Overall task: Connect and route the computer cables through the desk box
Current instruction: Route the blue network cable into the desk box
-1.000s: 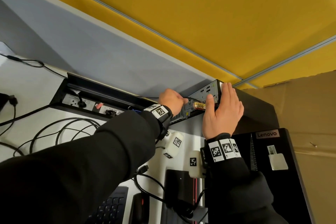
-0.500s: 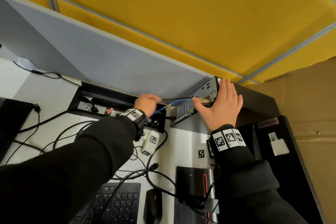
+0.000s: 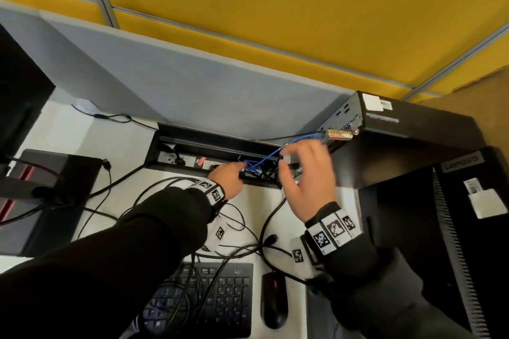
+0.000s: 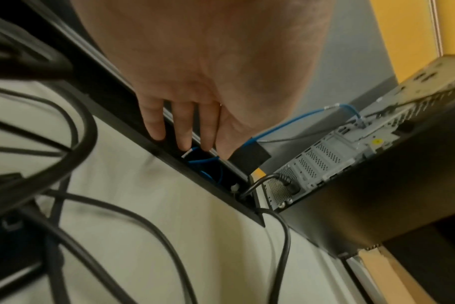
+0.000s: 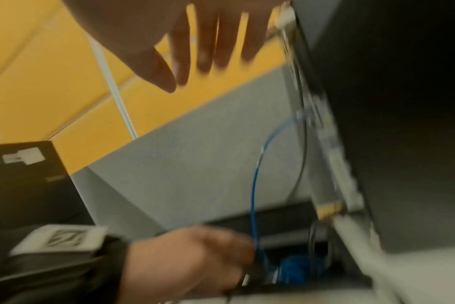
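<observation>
The black desk box lies open at the back of the white desk. A thin blue cable runs from the rear of the black computer down into the box, where it is coiled. My left hand reaches into the box, its straight fingers at the blue coil. My right hand hovers open and blurred just left of the computer's rear, holding nothing, fingers spread. A gold-coloured plug sits in the rear panel.
Loose black cables loop over the desk in front of the box. A keyboard and mouse lie near me. A black Lenovo tower stands right, a black device left, a grey partition behind.
My left hand moved from the computer's rear down and left to the desk box, the blue cable now trailing to it. My right hand came off the computer and hangs open.
</observation>
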`<move>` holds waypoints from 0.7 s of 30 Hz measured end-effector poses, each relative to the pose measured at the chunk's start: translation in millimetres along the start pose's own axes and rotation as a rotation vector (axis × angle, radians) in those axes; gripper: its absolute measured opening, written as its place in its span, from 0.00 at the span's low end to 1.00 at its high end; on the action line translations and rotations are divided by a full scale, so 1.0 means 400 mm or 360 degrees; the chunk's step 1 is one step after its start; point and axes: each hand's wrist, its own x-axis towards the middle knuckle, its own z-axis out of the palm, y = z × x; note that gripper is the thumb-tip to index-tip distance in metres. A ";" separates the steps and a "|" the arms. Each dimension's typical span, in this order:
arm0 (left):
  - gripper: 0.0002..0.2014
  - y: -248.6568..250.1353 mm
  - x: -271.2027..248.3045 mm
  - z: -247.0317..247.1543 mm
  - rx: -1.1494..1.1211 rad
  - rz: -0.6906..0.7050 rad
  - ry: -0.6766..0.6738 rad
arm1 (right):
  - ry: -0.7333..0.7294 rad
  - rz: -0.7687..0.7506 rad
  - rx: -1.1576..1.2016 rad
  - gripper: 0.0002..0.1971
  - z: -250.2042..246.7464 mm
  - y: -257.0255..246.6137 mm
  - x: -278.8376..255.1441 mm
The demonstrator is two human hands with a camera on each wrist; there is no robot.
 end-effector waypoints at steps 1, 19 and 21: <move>0.31 0.006 0.008 0.000 0.0070 0.0013 -0.0015 | -0.0155 0.0151 0.0161 0.04 0.033 0.016 -0.008; 0.25 0.059 0.131 0.052 0.0629 0.0111 -0.0472 | -0.0814 0.1179 0.0393 0.15 0.328 0.271 -0.121; 0.24 0.059 0.141 0.052 0.0635 0.0066 -0.0526 | -0.0834 0.1151 0.0382 0.16 0.326 0.277 -0.124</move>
